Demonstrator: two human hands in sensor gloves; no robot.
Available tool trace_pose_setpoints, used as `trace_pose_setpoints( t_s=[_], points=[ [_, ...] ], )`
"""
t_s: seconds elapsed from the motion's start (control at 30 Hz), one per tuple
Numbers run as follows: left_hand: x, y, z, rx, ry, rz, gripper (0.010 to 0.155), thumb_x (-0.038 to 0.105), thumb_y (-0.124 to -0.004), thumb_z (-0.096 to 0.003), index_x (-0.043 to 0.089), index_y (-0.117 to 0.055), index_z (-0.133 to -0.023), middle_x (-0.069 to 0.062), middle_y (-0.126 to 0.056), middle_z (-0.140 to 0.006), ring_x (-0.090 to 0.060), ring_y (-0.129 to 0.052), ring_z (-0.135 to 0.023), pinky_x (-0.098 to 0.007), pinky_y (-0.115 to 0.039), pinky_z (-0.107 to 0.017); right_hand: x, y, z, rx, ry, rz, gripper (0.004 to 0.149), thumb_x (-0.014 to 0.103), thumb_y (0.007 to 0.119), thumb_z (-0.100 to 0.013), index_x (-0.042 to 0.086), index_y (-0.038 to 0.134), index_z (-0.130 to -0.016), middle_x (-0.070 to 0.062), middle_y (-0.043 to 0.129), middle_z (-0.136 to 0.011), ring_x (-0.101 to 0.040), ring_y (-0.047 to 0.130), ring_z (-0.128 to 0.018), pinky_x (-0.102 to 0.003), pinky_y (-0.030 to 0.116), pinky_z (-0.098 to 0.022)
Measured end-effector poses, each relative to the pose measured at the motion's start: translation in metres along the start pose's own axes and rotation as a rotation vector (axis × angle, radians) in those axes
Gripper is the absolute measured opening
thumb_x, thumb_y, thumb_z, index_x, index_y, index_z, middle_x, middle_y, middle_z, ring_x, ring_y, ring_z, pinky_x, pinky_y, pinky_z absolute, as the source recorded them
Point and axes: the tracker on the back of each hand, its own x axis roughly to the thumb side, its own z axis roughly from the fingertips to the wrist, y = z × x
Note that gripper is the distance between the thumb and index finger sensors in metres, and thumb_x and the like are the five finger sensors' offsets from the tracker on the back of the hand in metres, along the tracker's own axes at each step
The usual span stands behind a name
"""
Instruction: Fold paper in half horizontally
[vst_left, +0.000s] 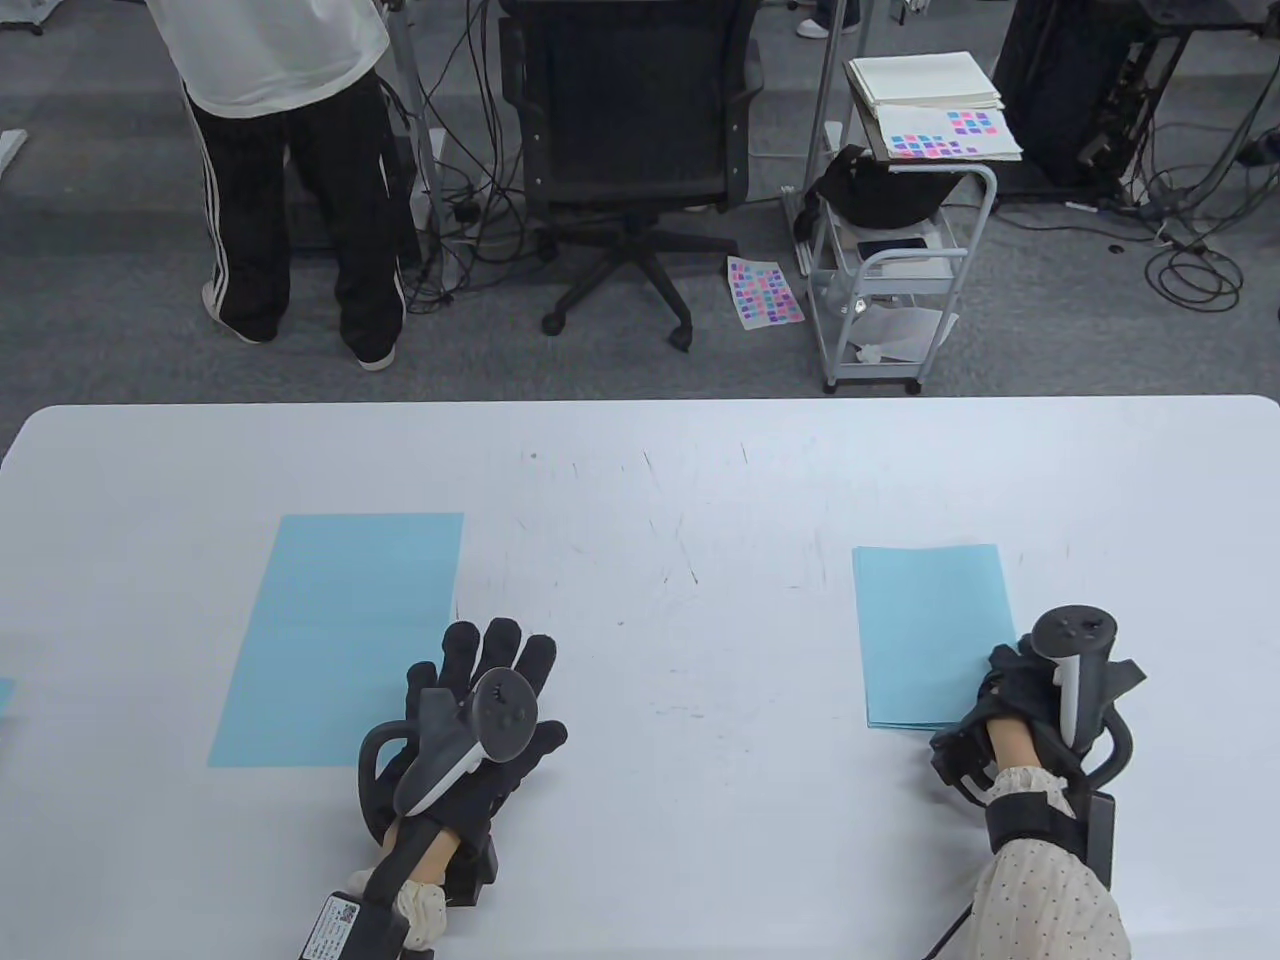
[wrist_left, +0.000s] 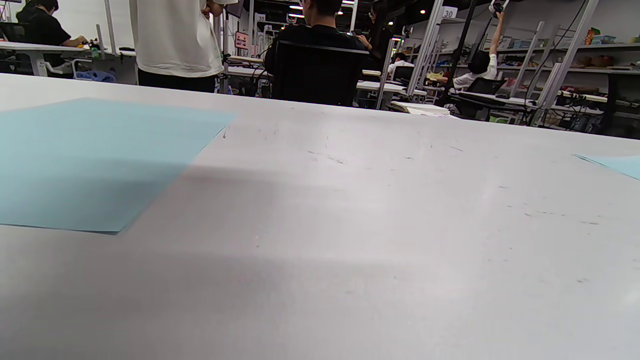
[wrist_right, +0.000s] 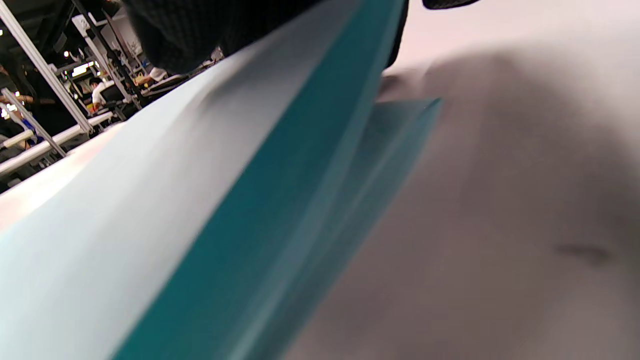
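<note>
1. My left hand (vst_left: 478, 715) lies flat on the white table (vst_left: 660, 500), fingers spread and straight — its grip holds nothing.
2. Its fingertips rest at the near right corner of a flat, unfolded light-blue paper sheet (vst_left: 340, 635) on the table's left side; in the left wrist view that sheet (wrist_left: 90, 160) lies flat, with no fingers in view.
3. My right hand (vst_left: 1040, 715) sits at the near right corner of a smaller light-blue stack of paper (vst_left: 935, 630) on the table's right side.
4. In the right wrist view, black gloved fingers (wrist_right: 210, 30) sit over a lifted blue sheet (wrist_right: 210, 210) — its top layer is raised off the layers below.
5. The right fingers are curled at that corner; the grip looks closed on the lifted paper edge.
6. The two hands are well apart, with bare, scuffed table between them.
7. Beyond the table stand a black office chair (vst_left: 630, 130) and a person in black trousers (vst_left: 290, 200).
</note>
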Motion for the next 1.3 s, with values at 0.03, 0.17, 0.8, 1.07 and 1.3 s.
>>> trace_pose_setpoints(
  t_s=[0.03,0.17,0.8,1.07,1.3],
  points=[
    [0.0,0.0,0.0,0.0,-0.001,0.002,0.079,0.065,-0.063,-0.0346,0.059,-0.025,-0.103,0.021,-0.016,-0.12,-0.02,-0.013,-0.117,-0.057,-0.028,-0.088,0.001,0.001,0.002,0.019,-0.011,0.018,0.062,0.041,0.073,-0.047,0.02,0.057,-0.103,-0.006,0.074,-0.095,-0.037,0.054,-0.098,-0.062,0.039,-0.074],
    [0.001,0.0,0.0,-0.002,-0.008,0.006,0.079,0.065,-0.063,-0.0346,0.059,-0.025,-0.103,0.021,-0.016,-0.12,-0.02,-0.013,-0.117,-0.057,-0.028,-0.088,0.008,0.004,0.012,0.11,-0.057,0.038,0.071,0.046,0.071,-0.047,0.023,0.042,-0.108,-0.009,0.047,-0.113,-0.04,0.033,-0.104,-0.064,0.031,-0.074],
    [0.004,-0.004,0.0,-0.02,-0.016,0.0,0.079,0.065,-0.063,-0.0346,0.059,-0.024,-0.103,0.021,-0.015,-0.12,-0.02,-0.013,-0.117,-0.057,-0.028,-0.088,0.06,0.015,0.125,0.147,-0.669,0.132,0.072,0.047,0.072,-0.046,0.027,0.043,-0.108,-0.006,0.038,-0.117,-0.042,0.022,-0.106,-0.068,0.022,-0.073],
    [-0.005,0.006,-0.007,-0.036,-0.002,0.008,0.079,0.066,-0.062,-0.0349,0.061,-0.022,-0.103,0.023,-0.011,-0.12,-0.019,-0.009,-0.117,-0.057,-0.025,-0.089,0.049,0.038,0.153,0.102,-0.895,0.274,0.074,0.051,0.073,-0.044,0.037,0.039,-0.108,-0.001,0.024,-0.12,-0.04,0.008,-0.107,-0.069,0.011,-0.072],
    [-0.043,0.015,-0.019,-0.066,0.051,-0.01,0.075,0.062,-0.063,-0.0379,0.063,-0.023,-0.101,0.025,-0.012,-0.119,-0.018,-0.01,-0.117,-0.056,-0.026,-0.09,0.043,0.05,0.165,0.08,-0.988,0.373,0.073,0.054,0.071,-0.043,0.044,0.036,-0.107,0.003,0.017,-0.121,-0.038,0.001,-0.107,-0.069,0.007,-0.071]
  ],
)
